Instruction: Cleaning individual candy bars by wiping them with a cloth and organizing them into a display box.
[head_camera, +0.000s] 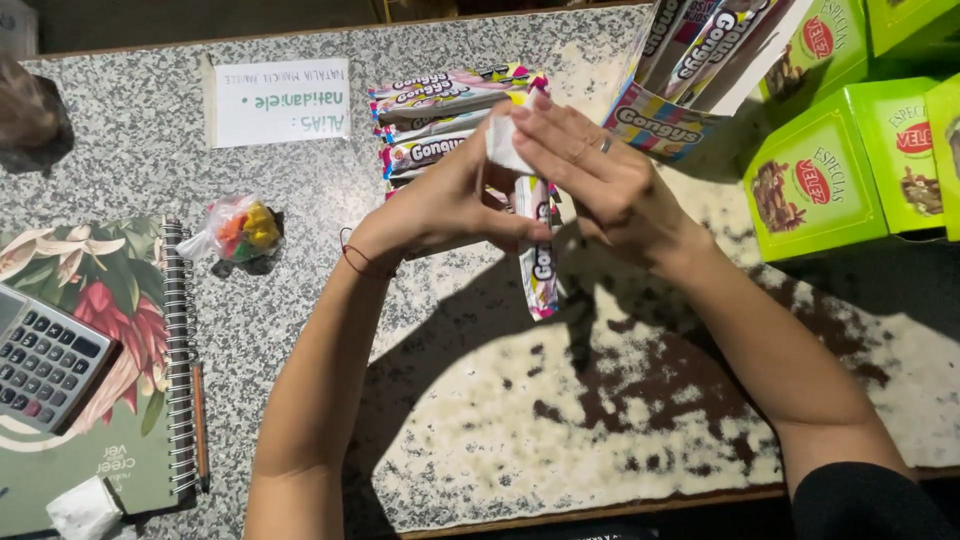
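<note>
Both my hands meet above the middle of the speckled stone counter (520, 400). My left hand (445, 205), with a red thread at its wrist, and my right hand (600, 180), wearing a ring, together grip a long colourful candy packet (538, 262) that hangs down between them. A small white piece (503, 147) shows at my fingertips at the packet's upper end. Just behind my hands lies a stack of the same candy packets (440, 100).
An open display box (660, 125) with more packets stands at the back right, beside green cartons (815, 185). At left lie a floral spiral notebook (110, 330) with a calculator (45, 360), a pencil (200, 420), a small bag of sweets (240, 230) and a paper note (280, 100).
</note>
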